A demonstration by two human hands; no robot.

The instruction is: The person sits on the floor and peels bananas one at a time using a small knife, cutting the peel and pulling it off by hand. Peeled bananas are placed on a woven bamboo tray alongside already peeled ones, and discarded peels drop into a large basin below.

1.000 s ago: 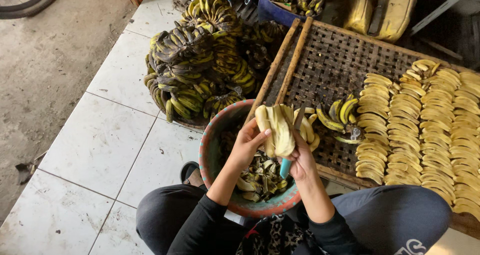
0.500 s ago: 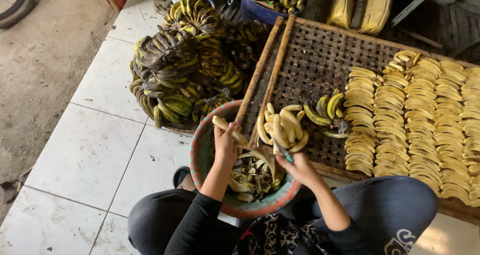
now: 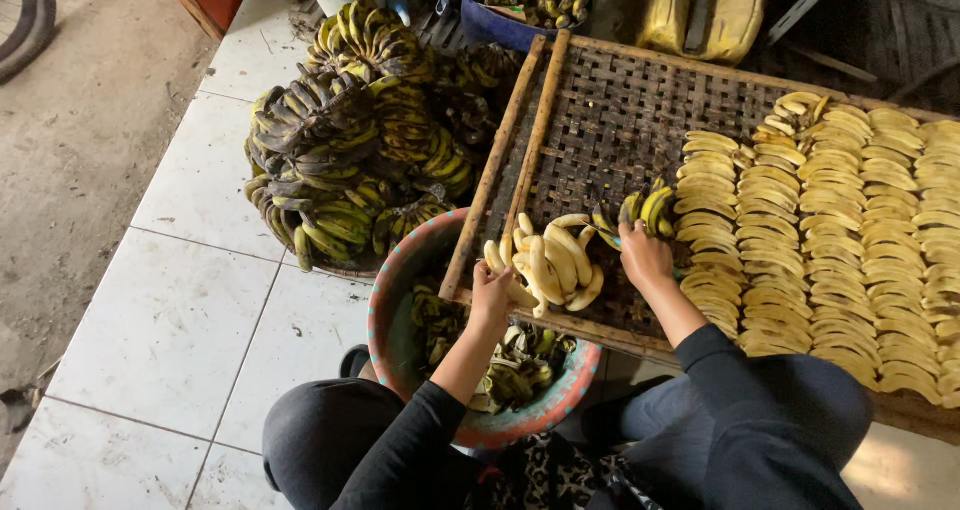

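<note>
A: Head view. Item in hand: the bunch of peeled bananas (image 3: pixel 548 263), pale yellow, resting on the woven tray (image 3: pixel 620 120) at its near left corner, partly over the rim of the basin (image 3: pixel 392 280).

B: Hand status?

A: The left hand (image 3: pixel 492 292) is closed around the lower left part of the bunch, grasping it. The right hand (image 3: pixel 646 255) lies on the tray just right of the bunch, beside a few unpeeled bananas (image 3: pixel 640 210); its fingers are curled, but whether it grips anything I cannot tell.

B: Handling properties?

A: Judged soft, moist and slippery without skins. The fruit looks easily bruised, and a single piece could likely snap off. The bunch appears light.

B: Recommended hold?

A: Support from beneath with a cupped palm, near the joined ends. Avoid pinching the tips.

B: Surroundings?

A: The basin below holds discarded peels (image 3: pixel 500 365). To the right, rows of sliced banana (image 3: pixel 830 230) cover the tray. To the left, a heap of dark unpeeled bunches (image 3: pixel 340 160) sits on the tiled floor (image 3: pixel 160 320).
</note>
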